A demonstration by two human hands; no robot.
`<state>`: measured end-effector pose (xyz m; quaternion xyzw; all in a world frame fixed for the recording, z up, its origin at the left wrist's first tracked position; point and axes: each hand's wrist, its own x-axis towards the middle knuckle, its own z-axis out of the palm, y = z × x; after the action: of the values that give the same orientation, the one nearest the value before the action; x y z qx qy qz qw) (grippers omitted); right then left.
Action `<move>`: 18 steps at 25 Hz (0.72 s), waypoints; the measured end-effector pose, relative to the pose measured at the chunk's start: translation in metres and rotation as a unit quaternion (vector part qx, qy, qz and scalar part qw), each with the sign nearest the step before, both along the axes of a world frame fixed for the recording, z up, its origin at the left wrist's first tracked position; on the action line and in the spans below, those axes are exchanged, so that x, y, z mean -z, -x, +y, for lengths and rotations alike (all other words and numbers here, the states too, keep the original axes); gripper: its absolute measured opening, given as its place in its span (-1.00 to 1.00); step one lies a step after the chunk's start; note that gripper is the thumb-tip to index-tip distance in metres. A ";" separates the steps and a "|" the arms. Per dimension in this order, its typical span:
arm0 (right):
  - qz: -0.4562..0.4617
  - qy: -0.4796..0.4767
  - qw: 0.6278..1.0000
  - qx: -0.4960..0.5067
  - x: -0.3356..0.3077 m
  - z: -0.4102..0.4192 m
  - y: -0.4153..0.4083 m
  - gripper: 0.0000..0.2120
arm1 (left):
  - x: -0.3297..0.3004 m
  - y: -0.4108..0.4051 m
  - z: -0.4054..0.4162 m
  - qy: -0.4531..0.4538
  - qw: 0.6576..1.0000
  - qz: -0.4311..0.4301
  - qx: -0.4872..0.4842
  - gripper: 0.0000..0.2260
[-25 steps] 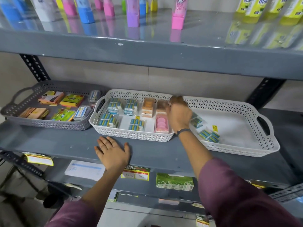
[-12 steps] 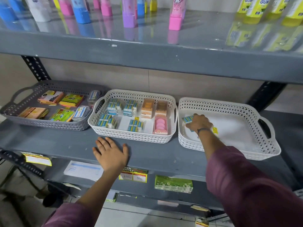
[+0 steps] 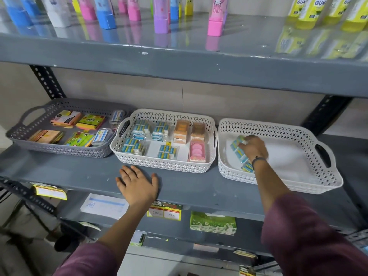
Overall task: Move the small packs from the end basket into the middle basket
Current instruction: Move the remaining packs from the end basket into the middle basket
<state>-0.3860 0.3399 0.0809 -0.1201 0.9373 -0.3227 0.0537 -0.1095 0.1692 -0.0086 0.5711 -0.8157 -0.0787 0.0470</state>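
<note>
Now your right hand (image 3: 253, 147) reaches into the end basket (image 3: 298, 134), fingers closing on small blue packs (image 3: 239, 150).
Your left hand (image 3: 137, 184) lies flat, fingers spread, on the grey shelf (image 3: 59, 170) before the middle basket (image 3: 171, 116).

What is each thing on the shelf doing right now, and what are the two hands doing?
Right hand: inside the end basket, fingers on the blue packs; grip unclear.
Left hand: flat on the shelf, open, holding nothing.
Blue packs: lying in the end basket.
End basket: almost empty.
Middle basket: partly filled with packs.
Grey basket: holds flat packs.
</note>
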 end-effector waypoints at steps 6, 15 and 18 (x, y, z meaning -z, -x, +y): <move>0.103 0.272 0.956 0.046 -0.056 -0.053 -0.072 -0.62 | -0.002 -0.001 0.001 -0.004 1.000 0.000 0.001 -0.27; -0.184 0.089 0.973 -0.109 0.005 -0.156 -0.130 -0.79 | -0.005 -0.002 0.000 -0.021 1.000 -0.002 0.007 -0.27; -0.134 0.013 0.984 -0.116 0.006 -0.154 -0.127 -0.82 | -0.004 -0.001 -0.002 -0.021 1.000 -0.004 0.008 -0.27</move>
<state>-0.2595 0.1863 0.0744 -0.1839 0.8970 -0.3400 0.2144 -0.1080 0.1672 -0.0041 0.5658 -0.8186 -0.0941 0.0308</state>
